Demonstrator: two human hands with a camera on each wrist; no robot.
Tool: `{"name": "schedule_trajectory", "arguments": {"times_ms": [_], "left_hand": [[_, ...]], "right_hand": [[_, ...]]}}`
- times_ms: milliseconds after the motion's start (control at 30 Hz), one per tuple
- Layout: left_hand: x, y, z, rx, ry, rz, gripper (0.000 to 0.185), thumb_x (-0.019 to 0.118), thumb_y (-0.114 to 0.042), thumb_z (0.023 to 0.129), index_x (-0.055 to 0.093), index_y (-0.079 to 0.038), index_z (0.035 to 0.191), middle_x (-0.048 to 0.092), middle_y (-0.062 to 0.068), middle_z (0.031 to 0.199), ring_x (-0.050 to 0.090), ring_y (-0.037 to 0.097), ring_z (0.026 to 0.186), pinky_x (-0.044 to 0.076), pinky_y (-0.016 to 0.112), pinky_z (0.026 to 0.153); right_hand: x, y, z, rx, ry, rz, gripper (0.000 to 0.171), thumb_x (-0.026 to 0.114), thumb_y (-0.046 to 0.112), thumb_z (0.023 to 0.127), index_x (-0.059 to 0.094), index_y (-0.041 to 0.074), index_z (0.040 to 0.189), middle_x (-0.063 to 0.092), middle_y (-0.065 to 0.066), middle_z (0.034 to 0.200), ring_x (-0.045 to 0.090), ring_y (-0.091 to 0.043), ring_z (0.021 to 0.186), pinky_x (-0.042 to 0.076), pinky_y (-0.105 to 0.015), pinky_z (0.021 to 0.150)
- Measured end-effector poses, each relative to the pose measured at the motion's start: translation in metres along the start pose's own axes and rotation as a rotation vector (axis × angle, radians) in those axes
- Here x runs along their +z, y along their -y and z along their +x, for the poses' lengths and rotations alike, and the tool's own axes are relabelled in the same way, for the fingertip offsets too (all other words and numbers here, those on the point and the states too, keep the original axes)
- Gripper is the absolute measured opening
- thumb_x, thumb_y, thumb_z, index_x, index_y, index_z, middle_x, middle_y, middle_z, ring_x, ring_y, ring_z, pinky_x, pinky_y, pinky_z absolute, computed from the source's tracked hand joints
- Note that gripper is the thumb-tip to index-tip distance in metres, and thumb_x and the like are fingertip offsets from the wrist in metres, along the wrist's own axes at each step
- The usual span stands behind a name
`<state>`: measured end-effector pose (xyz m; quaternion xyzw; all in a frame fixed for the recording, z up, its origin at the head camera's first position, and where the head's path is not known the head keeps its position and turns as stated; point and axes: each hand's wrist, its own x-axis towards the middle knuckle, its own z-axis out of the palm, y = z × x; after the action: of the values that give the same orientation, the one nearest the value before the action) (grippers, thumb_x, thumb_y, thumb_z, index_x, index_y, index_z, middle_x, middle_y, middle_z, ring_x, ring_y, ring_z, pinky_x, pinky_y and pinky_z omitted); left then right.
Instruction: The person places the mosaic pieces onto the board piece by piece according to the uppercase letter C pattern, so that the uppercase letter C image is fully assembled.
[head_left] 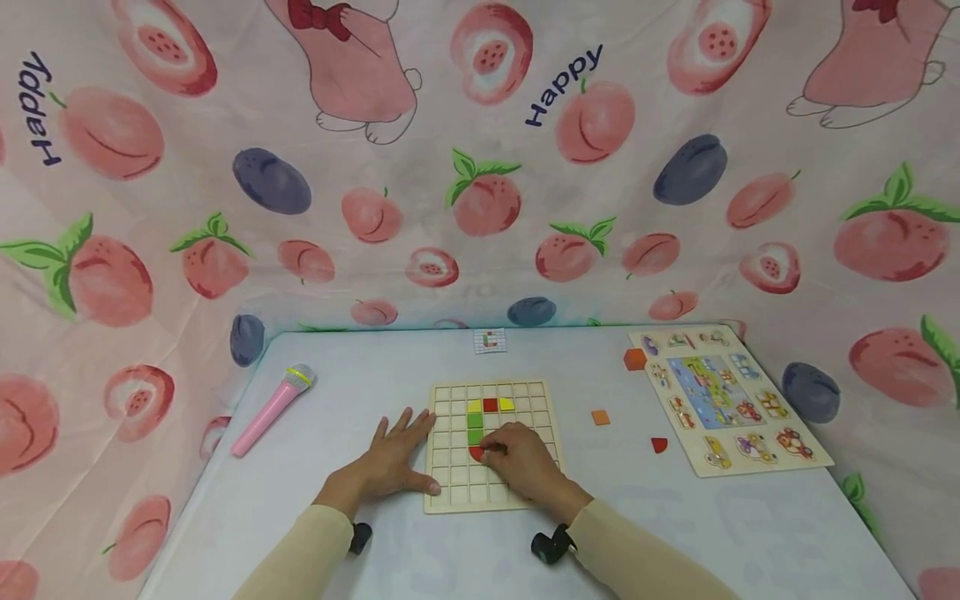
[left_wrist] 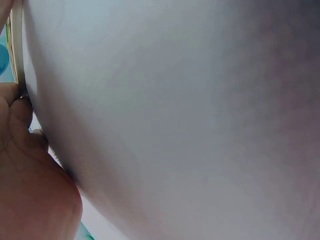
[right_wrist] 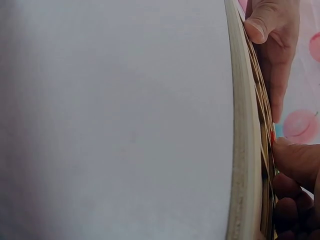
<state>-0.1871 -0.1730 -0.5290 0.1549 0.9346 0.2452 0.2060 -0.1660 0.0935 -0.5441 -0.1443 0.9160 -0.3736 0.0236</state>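
Note:
A wooden grid board [head_left: 453, 498] lies flat on the white table. My left hand [head_left: 388, 461] rests spread at its left edge, fingers straight and the thumb on the lower left corner. With bent fingers my right hand [head_left: 522, 462] pinches a red quarter-round piece [head_left: 476, 453] at the grid, below two green squares [head_left: 476, 428]. Above the green squares sits a yellow piece [head_left: 474, 406], then a red square [head_left: 491, 405] and another yellow piece [head_left: 507, 404] to the right. In the right wrist view, a bit of red shows at the right thumb; the left wrist view is mostly tabletop.
A small pattern card [head_left: 491, 340] lies at the back edge. Right of the board are an orange square [head_left: 601, 417], a red quarter-round [head_left: 659, 445], an orange-red piece [head_left: 634, 359] and a picture puzzle board [head_left: 688, 446]. A pink toy microphone [head_left: 272, 412] lies at left.

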Motion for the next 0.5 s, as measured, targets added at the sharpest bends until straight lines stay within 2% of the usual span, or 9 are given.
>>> {"name": "schedule_trajectory", "arguments": {"times_ms": [133,333,500], "left_hand": [[0.0008,-0.0004,-0.0010,0.009,-0.007,0.008,0.124,0.092,-0.058,0.072,0.027,-0.018,0.169,0.021,0.000,0.177,0.000,0.028,0.166,-0.008,0.057,0.133],[0.0021,-0.0015,-0.0023,0.020,-0.024,0.008,0.124,0.093,-0.056,0.071,0.028,-0.014,0.168,0.023,0.004,0.177,0.003,0.030,0.166,-0.008,0.059,0.132],[0.0022,-0.0020,-0.0027,0.023,-0.030,0.003,0.124,0.094,-0.055,0.071,0.028,-0.015,0.168,0.023,0.004,0.177,0.002,0.030,0.166,-0.008,0.059,0.132]], "right_hand": [[-0.0009,0.0005,-0.0002,-0.012,-0.007,0.012,0.016,0.080,0.018,0.093,0.082,0.014,0.108,0.071,0.008,0.097,0.058,-0.007,0.087,0.051,-0.026,0.076],[-0.0023,-0.0040,0.0002,0.031,-0.037,0.171,0.019,0.077,0.014,0.095,0.078,0.012,0.114,0.069,0.006,0.098,0.059,-0.010,0.087,0.052,-0.025,0.076],[-0.0101,-0.0083,0.0002,0.107,-0.051,0.308,0.022,0.075,0.016,0.098,0.075,0.016,0.120,0.066,0.005,0.103,0.058,-0.015,0.094,0.053,-0.024,0.080]]}}
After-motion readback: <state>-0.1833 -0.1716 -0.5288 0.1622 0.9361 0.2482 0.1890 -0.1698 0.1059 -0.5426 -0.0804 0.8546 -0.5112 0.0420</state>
